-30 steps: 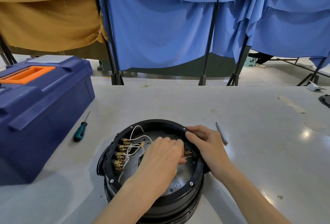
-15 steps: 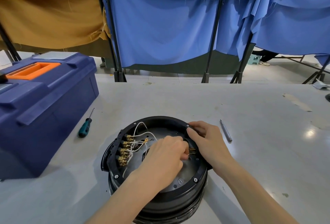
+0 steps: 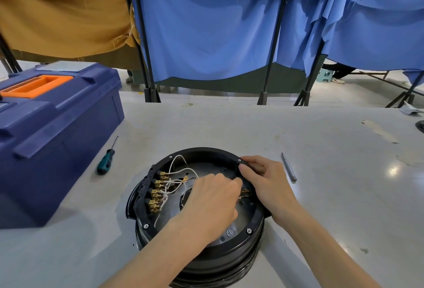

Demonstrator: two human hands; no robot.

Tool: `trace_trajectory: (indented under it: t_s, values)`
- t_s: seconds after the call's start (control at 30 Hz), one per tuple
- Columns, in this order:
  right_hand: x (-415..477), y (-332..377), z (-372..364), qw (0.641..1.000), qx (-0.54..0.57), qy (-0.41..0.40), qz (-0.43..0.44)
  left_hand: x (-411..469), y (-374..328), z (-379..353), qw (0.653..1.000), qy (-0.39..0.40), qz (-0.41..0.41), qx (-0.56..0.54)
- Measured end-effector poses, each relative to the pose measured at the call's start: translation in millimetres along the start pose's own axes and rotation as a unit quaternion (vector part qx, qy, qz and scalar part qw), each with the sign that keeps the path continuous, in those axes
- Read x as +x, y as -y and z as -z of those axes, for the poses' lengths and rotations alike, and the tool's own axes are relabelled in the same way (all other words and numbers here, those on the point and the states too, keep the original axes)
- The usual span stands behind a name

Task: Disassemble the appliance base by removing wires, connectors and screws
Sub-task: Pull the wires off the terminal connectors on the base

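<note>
gripping rim of appliance base (image 3: pixel 202 154) with right hand (image 3: pixel 269 184); curling left hand (image 3: pixel 213 198) over brass connector (image 3: pixel 245 192) inside, cannot tell whether pinching it.

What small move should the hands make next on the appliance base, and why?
Probably pull the brass connector off its terminal with the left hand, whose curled fingers meet it at the inner wall, while the right hand grips the appliance base rim to steady it. Other wired connectors sit along the opposite wall.
</note>
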State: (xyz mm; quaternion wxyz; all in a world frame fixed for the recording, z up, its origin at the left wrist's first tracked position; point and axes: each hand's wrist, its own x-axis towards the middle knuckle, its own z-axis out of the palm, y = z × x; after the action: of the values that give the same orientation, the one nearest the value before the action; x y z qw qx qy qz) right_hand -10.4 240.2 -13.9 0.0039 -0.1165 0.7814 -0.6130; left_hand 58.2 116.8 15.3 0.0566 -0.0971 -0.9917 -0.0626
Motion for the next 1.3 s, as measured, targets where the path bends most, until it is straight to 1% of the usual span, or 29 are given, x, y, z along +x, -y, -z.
trace_trajectory:
  t_s: [0.07, 0.13, 0.2, 0.3, 0.37, 0.4, 0.43, 0.5, 0.53, 0.6, 0.7, 0.9, 0.93, 1.0, 1.07, 1.13, 1.2, 1.3]
  values:
    - [0, 0, 0, 1.000, 0.002, 0.001, -0.002, -1, 3, 2, 1.000, 0.003, 0.011, 0.003]
    - [0, -1, 0, 1.000, 0.003, 0.003, -0.004, -4, 11, 6, 0.999, -0.015, 0.035, -0.007]
    - [0, -1, 0, 1.000, 0.001, -0.001, -0.002, -6, 18, 7, 0.998, -0.031, 0.044, -0.045]
    - [-1, 0, -1, 1.000, 0.005, -0.002, 0.003, -8, 15, 2, 0.996, -0.041, 0.024, -0.073]
    - [-2, 1, -1, 1.000, 0.011, 0.002, 0.005, -6, 14, 0, 0.989, -0.052, 0.029, -0.136]
    - [-2, 0, 0, 1.000, 0.014, 0.003, 0.007, -4, 14, 0, 0.976, -0.055, 0.045, -0.207]
    - [-2, 0, 0, 1.000, 0.016, 0.002, 0.008, -3, 14, 1, 0.952, -0.060, 0.059, -0.294]
    - [-1, -1, -1, 1.000, 0.017, 0.000, 0.008, -2, 16, 6, 0.892, -0.080, 0.068, -0.440]
    - [-1, -1, -1, 1.000, 0.017, 0.000, 0.008, -1, 17, 8, 0.870, -0.082, 0.064, -0.482]
    - [0, -2, -1, 1.000, 0.019, 0.003, 0.005, 2, 18, 11, 0.842, -0.067, 0.053, -0.533]
    - [-1, -1, -1, 1.000, 0.026, 0.006, 0.005, 8, 17, 14, 0.818, -0.046, 0.057, -0.570]
    - [-1, 2, 1, 1.000, 0.005, 0.008, 0.003, 14, 31, 29, 0.775, -0.068, 0.097, -0.621]
    - [-1, 2, 1, 1.000, 0.007, 0.011, 0.002, 14, 35, 30, 0.776, -0.076, 0.105, -0.617]
    - [-1, 3, 0, 1.000, 0.019, 0.023, -0.002, 13, 41, 31, 0.803, -0.082, 0.110, -0.580]
    - [-1, 3, -1, 0.999, 0.038, 0.033, -0.006, 11, 43, 28, 0.838, -0.052, 0.097, -0.535]
    - [-1, 3, -1, 0.998, 0.046, 0.032, -0.009, 9, 41, 25, 0.861, -0.002, 0.076, -0.503]
    - [-1, 2, -1, 0.999, 0.045, 0.027, -0.010, 5, 37, 21, 0.869, 0.026, 0.060, -0.490]
    - [-1, 1, -1, 0.999, 0.044, 0.025, -0.009, 1, 35, 17, 0.862, 0.040, 0.079, -0.499]
